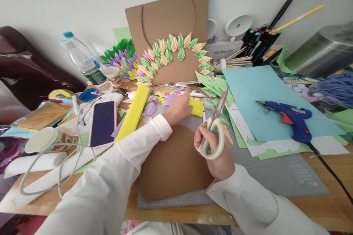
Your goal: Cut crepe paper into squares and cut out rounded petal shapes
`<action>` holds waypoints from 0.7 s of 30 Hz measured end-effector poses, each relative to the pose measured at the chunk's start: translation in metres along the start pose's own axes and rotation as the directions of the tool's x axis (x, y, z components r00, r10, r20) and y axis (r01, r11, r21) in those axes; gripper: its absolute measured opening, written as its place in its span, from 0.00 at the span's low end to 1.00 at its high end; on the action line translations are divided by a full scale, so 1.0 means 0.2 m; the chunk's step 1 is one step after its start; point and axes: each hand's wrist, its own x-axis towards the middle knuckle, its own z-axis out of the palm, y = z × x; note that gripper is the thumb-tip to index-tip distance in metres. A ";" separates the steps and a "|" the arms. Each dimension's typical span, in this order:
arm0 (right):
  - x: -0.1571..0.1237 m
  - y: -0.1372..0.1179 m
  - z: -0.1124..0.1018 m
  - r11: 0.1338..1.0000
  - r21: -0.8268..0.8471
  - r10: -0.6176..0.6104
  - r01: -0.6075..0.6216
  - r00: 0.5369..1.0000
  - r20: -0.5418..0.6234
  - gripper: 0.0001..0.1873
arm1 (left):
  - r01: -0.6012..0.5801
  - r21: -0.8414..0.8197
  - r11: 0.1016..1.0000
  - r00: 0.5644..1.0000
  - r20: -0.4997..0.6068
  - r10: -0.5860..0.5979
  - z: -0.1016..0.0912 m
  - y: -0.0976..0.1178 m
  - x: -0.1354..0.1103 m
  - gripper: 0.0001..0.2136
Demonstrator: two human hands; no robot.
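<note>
My right hand (217,150) grips a pair of pale green scissors (213,132) through the handles, blades pointing up and away over the desk. My left hand (179,108) reaches forward among small purple and yellow paper pieces (169,100), fingers curled on a yellow piece (197,106). Under both forearms lies a brown cardboard sheet (171,169) on a grey cutting mat (275,176). Behind stands a cardboard panel (168,22) with an arch of folded paper leaves (172,53).
A blue glue gun (292,119) rests on light blue paper (261,95) at right, its cord running off the desk edge. A phone (102,123), yellow folded paper (134,112), paper cups, a water bottle (84,60) and a cable clutter the left. Markers (259,42) stand behind.
</note>
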 end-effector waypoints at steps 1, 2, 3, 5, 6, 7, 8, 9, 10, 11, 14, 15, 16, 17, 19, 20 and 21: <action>0.00 0.00 0.00 1.000 -0.006 0.003 -0.003 1.000 0.000 0.11 | -0.055 0.064 0.996 0.998 -0.005 0.055 0.00 0.01 -0.02 0.25; 0.00 0.00 0.00 1.000 -0.013 0.006 -0.006 1.000 -0.001 0.11 | -0.105 0.119 0.987 0.994 -0.009 0.107 0.00 0.02 -0.03 0.26; 0.00 0.00 0.00 1.000 -0.019 0.009 -0.009 1.000 -0.003 0.11 | -0.151 0.168 0.974 0.988 -0.008 0.155 -0.01 0.03 -0.05 0.26; 0.00 -0.01 0.00 0.999 -0.031 0.016 -0.016 1.000 -0.008 0.11 | -0.239 0.256 0.937 0.970 0.031 0.239 0.01 0.03 -0.09 0.25; 0.00 -0.01 0.00 0.999 -0.039 0.018 -0.019 1.000 -0.009 0.12 | -0.282 0.289 0.915 0.959 0.074 0.272 0.02 0.02 -0.11 0.24; 0.00 -0.01 0.00 0.999 -0.049 0.020 -0.020 1.000 -0.007 0.13 | -0.325 0.314 0.892 0.945 0.132 0.298 0.04 0.00 -0.13 0.23; 0.00 -0.01 0.00 0.998 -0.059 0.019 -0.020 1.000 -0.004 0.13 | -0.363 0.328 0.872 0.929 0.193 0.314 0.06 -0.02 -0.14 0.23; 0.00 -0.01 0.00 0.997 -0.069 0.018 -0.018 1.000 0.000 0.14 | -0.395 0.333 0.856 0.913 0.250 0.324 0.08 -0.04 -0.16 0.24; 0.00 -0.02 0.00 0.997 -0.080 0.016 -0.016 1.000 0.004 0.14 | -0.415 0.336 0.846 0.900 0.292 0.325 0.10 -0.06 -0.17 0.24; 0.00 -0.02 0.00 0.996 -0.091 0.014 -0.013 1.000 0.008 0.14 | -0.426 0.340 0.839 0.891 0.318 0.324 0.12 -0.08 -0.18 0.25; 0.01 -0.02 0.00 0.990 -0.143 0.005 -0.003 1.000 0.014 0.14 | -0.437 0.357 0.825 0.882 0.351 0.315 0.14 -0.09 -0.18 0.27; 0.02 -0.02 0.00 0.986 -0.167 -0.002 0.004 1.000 0.011 0.13 | -0.438 0.362 0.823 0.881 0.354 0.313 0.13 -0.08 -0.18 0.27; 0.03 -0.03 -0.01 0.981 -0.193 -0.013 0.014 1.000 0.005 0.13 | -0.436 0.368 0.821 0.883 0.351 0.311 0.11 -0.07 -0.19 0.27; 0.04 -0.03 -0.01 0.975 -0.223 -0.025 0.023 1.000 -0.006 0.12 | -0.426 0.379 0.821 0.891 0.335 0.307 0.08 -0.06 -0.19 0.27; 0.06 -0.05 -0.03 0.955 -0.294 -0.052 0.041 0.998 -0.032 0.10 | -0.369 0.418 0.830 0.925 0.254 0.283 -0.01 -0.04 -0.22 0.26; 0.07 -0.07 -0.04 0.940 -0.338 -0.063 0.045 0.997 -0.042 0.10 | -0.312 0.445 0.839 0.949 0.186 0.255 -0.07 -0.04 -0.25 0.26; 0.07 -0.09 -0.06 0.921 -0.387 -0.070 0.045 0.996 -0.051 0.10 | -0.241 0.472 0.848 0.970 0.106 0.217 -0.14 -0.05 -0.28 0.24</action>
